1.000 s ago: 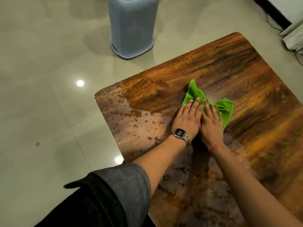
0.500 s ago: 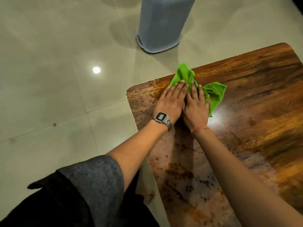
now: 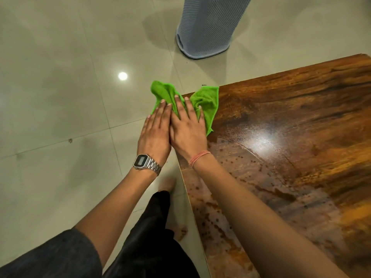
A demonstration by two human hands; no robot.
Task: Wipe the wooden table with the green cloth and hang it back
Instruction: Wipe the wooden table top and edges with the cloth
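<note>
The green cloth (image 3: 206,101) lies bunched at the far left corner of the wooden table (image 3: 291,137), part of it hanging past the edge over the floor. My left hand (image 3: 155,131), with a silver watch on its wrist, presses flat on the cloth's left part, out beyond the table edge. Beside it and touching it, my right hand (image 3: 186,129), with a pink band at the wrist, presses flat on the cloth at the corner. All fingers are straight. The tabletop near me shows a pale speckled film; farther right it is glossy.
A grey perforated plastic basket (image 3: 208,27) stands on the pale tiled floor (image 3: 60,97) just beyond the table's far corner. My dark trouser leg and bare foot (image 3: 168,185) are beside the table's left edge.
Both hands have pushed the cloth leftward across the table to its far left corner, and the cloth now overhangs the edge. My left hand has passed beyond the table.
</note>
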